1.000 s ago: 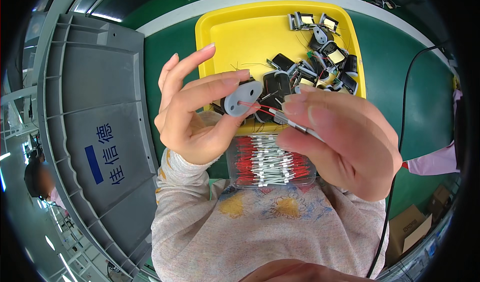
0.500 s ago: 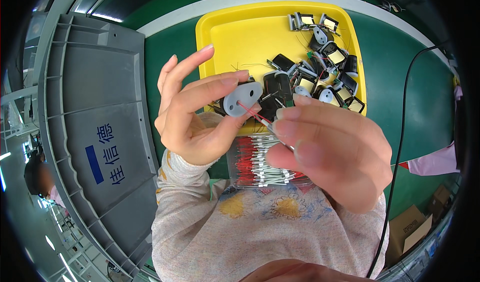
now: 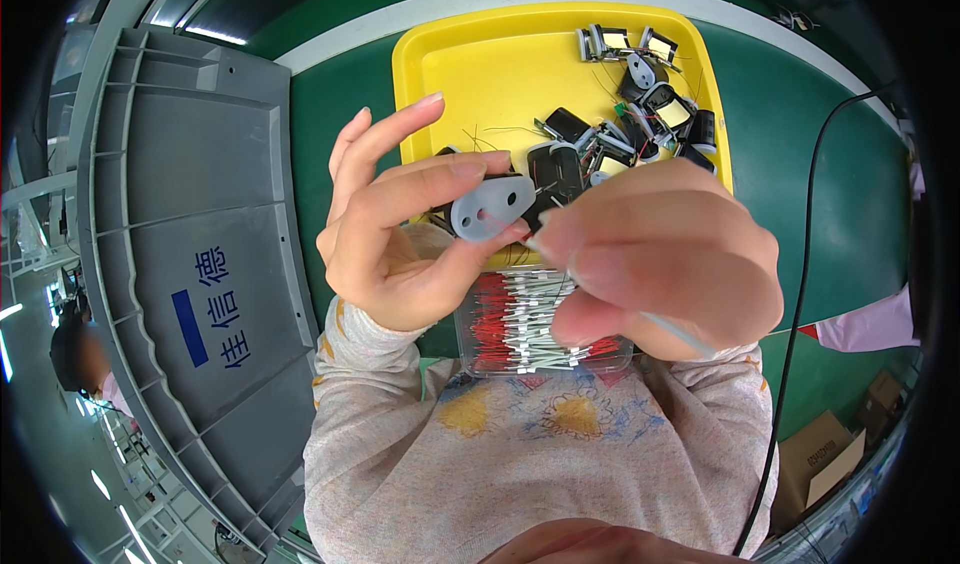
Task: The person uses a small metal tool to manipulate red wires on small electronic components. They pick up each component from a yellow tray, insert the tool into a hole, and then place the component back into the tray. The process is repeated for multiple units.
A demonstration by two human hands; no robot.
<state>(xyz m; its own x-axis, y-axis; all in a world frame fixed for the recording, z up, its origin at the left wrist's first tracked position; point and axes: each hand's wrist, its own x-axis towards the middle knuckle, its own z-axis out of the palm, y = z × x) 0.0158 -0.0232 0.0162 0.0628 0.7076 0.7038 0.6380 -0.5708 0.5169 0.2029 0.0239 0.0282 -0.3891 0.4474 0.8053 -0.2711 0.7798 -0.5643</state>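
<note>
A: Up close, right hand point(image 3: 665, 259), grip pinched tight on a thin white wire point(image 3: 672, 331) — looks limp, best held near its tip.

B: Left hand point(image 3: 400, 234) clamps the small grey plate point(image 3: 492, 205) by its edges; light, stiff. Beyond, clear box of wires point(image 3: 530, 324), yellow tray point(image 3: 480, 64), green bench point(image 3: 800, 144).

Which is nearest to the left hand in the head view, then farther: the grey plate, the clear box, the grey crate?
1. Grey plate: pinched in the left hand fingers.
2. Clear box: just below, toward the right.
3. Grey crate: far to the left.

Grey plate point(image 3: 492, 204) — pinched in fingers point(image 3: 440, 186)
</note>
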